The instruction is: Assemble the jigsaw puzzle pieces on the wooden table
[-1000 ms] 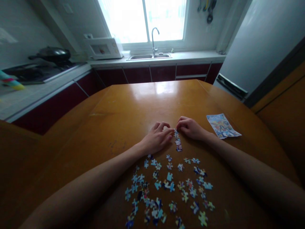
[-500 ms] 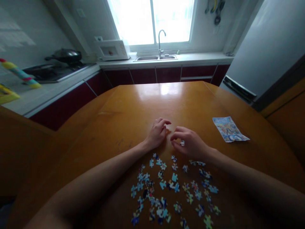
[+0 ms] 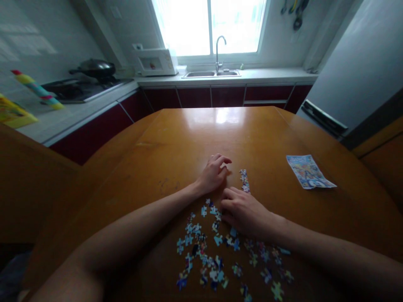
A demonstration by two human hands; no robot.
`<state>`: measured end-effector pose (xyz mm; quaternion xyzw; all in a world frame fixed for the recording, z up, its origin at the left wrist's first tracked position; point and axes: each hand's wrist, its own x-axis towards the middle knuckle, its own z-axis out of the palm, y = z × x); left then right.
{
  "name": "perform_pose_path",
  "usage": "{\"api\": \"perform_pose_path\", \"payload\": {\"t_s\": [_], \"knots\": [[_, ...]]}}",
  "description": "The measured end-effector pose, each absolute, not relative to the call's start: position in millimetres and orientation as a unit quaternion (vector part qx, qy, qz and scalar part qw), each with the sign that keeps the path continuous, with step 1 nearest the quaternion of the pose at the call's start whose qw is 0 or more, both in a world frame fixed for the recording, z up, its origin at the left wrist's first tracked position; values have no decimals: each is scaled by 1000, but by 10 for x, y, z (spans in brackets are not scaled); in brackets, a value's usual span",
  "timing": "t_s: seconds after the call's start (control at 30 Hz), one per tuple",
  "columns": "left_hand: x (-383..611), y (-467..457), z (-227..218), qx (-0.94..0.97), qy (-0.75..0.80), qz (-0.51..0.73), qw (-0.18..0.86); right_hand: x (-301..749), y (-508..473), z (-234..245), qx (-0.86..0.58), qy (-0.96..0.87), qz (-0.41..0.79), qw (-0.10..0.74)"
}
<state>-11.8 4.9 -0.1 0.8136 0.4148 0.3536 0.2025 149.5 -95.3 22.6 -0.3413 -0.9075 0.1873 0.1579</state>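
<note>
Wooden table (image 3: 176,138) under both released grips: left hand (image 3: 215,173) half-curled, right hand (image 3: 244,212) flat on puzzle pieces (image 3: 201,251).

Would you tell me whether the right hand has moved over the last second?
Yes: the right hand drew back from the joined strip toward the person, onto the loose pieces.

The wooden table (image 3: 189,138) is gleaming, smooth and varnished, throwing back daylight. The pieces (image 3: 217,256) are looking like printed card, faintly shiny. The leaflet (image 3: 308,172) is showing as thin glossy paper. The tap (image 3: 219,50) is shining like polished metal.
</note>
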Motion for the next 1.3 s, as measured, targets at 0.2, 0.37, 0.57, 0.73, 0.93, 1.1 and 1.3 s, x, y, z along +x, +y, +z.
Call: {"api": "perform_pose_path", "payload": {"t_s": [0.2,0.37,0.57,0.73,0.93,1.1,1.3], "knots": [[-120,49,7,821,409,346,197,1529,-890,362,-349,-825,388,214],[-126,57,15,832,387,347,195,1703,-601,536,-338,-686,553,330],[-153,37,43,853,344,351,175,2006,-184,471,-407,-629,496,439],[-156,20,63,872,318,344,145,2214,83,207,-442,-635,423,472],[-128,-23,92,916,275,265,121,2302,178,52,-476,-706,306,425],[-121,-53,85,938,247,219,110,2260,162,11,-472,-728,296,400],[-123,-60,106,950,235,179,98,2233,165,-30,-470,-738,289,388]]}}
